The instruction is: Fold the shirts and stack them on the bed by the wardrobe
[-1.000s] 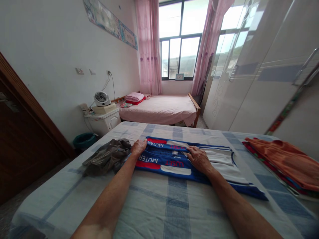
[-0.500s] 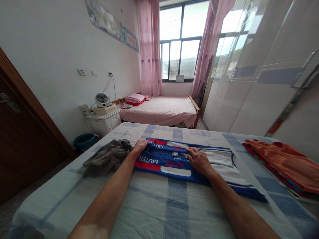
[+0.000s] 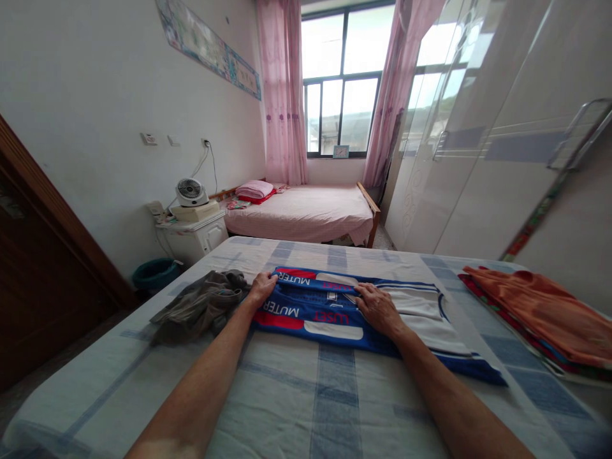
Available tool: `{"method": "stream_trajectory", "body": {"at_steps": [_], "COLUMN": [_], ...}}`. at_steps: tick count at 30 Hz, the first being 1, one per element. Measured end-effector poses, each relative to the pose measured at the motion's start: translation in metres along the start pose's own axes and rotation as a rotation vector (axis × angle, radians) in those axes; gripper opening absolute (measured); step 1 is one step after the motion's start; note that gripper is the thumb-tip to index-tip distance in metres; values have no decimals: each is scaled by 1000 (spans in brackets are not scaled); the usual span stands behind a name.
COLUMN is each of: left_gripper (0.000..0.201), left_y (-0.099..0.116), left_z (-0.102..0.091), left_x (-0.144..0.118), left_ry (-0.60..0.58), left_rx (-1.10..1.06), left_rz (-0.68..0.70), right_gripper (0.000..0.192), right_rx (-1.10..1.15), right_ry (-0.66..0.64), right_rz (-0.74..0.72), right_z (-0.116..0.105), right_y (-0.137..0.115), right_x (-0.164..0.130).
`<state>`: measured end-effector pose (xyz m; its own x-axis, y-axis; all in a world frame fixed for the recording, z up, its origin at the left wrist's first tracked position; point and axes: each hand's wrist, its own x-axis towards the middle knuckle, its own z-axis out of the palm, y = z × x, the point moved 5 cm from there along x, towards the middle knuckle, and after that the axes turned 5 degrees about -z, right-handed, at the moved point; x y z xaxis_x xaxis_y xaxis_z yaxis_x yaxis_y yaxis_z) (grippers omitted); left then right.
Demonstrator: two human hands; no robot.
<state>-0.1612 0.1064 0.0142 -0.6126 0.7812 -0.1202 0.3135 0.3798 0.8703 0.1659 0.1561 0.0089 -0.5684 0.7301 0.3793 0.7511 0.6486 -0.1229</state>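
Observation:
A blue, white and red sports jersey lies folded lengthwise on the checked bed sheet. My left hand grips the jersey's left end at its far corner. My right hand rests flat on the jersey's middle, fingers spread, pressing the fabric down. A crumpled grey-brown garment lies just left of my left hand.
A stack of folded orange and red clothes sits at the bed's right edge. Beyond are a pink bed, a white nightstand with a fan, a teal bin, and a wardrobe on the right.
Both hands stay on the jersey in nearly the same places. The camera has shifted slightly, so the scene sits a little further left.

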Motion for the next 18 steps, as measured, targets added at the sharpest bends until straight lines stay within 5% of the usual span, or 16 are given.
{"method": "stream_trajectory", "body": {"at_steps": [9, 13, 18], "left_gripper": [17, 19, 18], "left_y": [9, 41, 106], "left_z": [12, 21, 54], "left_x": [-17, -34, -65], "left_ry": [-170, -259, -363], "left_rx": [-361, -489, -589], "left_rz": [-201, -206, -78], "right_gripper": [34, 34, 36], "right_rx": [42, 92, 266], "right_ry": [-17, -27, 33], "right_rz": [19, 9, -12], "right_z": [-4, -19, -70], "right_y": [-4, -2, 22], "right_x": [0, 5, -10]}}
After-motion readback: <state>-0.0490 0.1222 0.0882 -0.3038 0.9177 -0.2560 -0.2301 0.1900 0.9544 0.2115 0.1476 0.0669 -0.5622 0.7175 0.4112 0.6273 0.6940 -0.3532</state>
